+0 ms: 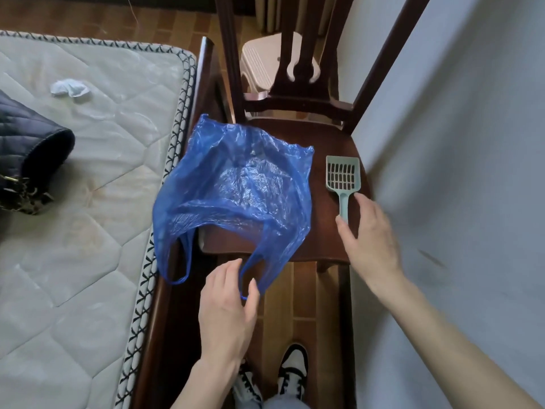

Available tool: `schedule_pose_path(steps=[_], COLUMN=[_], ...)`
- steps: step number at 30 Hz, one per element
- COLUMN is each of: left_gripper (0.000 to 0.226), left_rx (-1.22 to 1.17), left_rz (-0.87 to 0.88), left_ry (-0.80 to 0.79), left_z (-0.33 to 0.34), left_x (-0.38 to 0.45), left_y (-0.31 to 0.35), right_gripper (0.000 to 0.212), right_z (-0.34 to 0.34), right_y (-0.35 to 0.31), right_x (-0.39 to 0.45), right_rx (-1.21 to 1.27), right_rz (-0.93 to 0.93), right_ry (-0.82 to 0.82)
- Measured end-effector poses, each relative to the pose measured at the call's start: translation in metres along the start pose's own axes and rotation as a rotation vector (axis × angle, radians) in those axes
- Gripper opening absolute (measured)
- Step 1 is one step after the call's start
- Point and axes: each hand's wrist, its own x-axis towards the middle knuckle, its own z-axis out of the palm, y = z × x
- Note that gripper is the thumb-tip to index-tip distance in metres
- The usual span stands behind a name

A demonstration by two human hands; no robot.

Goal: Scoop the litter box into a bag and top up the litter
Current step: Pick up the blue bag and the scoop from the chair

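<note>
A crumpled blue plastic bag [236, 196] lies across the dark wooden chair seat [321, 237], its two handle loops hanging over the front edge. My left hand [227, 308] is just below it, fingers relaxed, with fingertip and thumb at the right handle loop. A pale green slotted litter scoop [343, 180] lies on the right side of the seat, handle toward me. My right hand [368, 240] is at the handle's end, fingers spread on either side of it and not closed. No litter box is in view.
A bare quilted mattress [88, 202] in a dark wooden frame fills the left, with a dark padded jacket [26, 163] and a white cloth [69, 88] on it. A white wall [457, 172] is close on the right. A beige plastic stool [265, 66] stands behind the chair.
</note>
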Motion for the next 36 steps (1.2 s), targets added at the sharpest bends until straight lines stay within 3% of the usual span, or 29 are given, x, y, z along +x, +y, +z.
schedule_pose_path(steps=[7, 14, 18, 21, 26, 33, 36], left_gripper=[0.046, 0.049, 0.051, 0.052, 0.055, 0.070, 0.053], left_rx=[0.186, 0.301, 0.332, 0.370, 0.420, 0.624, 0.684], left_rz=[-0.056, -0.176, -0.173, -0.188, -0.191, -0.278, -0.268], left_ry=[0.058, 0.123, 0.121, 0.076, 0.020, -0.044, -0.071], left_z=[0.024, 0.021, 0.021, 0.019, 0.016, 0.009, 0.007], left_x=[0.016, 0.034, 0.040, 0.041, 0.040, 0.050, 0.052], left_y=[-0.036, -0.053, -0.058, -0.058, -0.061, -0.075, -0.082], right_gripper=[0.049, 0.054, 0.049, 0.057, 0.039, 0.021, 0.023], right_z=[0.046, 0.065, 0.070, 0.067, 0.056, 0.072, 0.075], right_y=[0.007, 0.005, 0.007, 0.000, -0.015, -0.003, -0.003], right_x=[0.062, 0.090, 0.090, 0.079, 0.038, -0.004, -0.010], right_rx=[-0.109, 0.104, 0.190, 0.314, 0.423, 0.405, 0.398], right_rz=[0.148, 0.516, 0.628, 0.694, 0.646, 0.603, 0.598], right_ry=[-0.101, -0.166, -0.217, -0.174, -0.078, -0.127, -0.138])
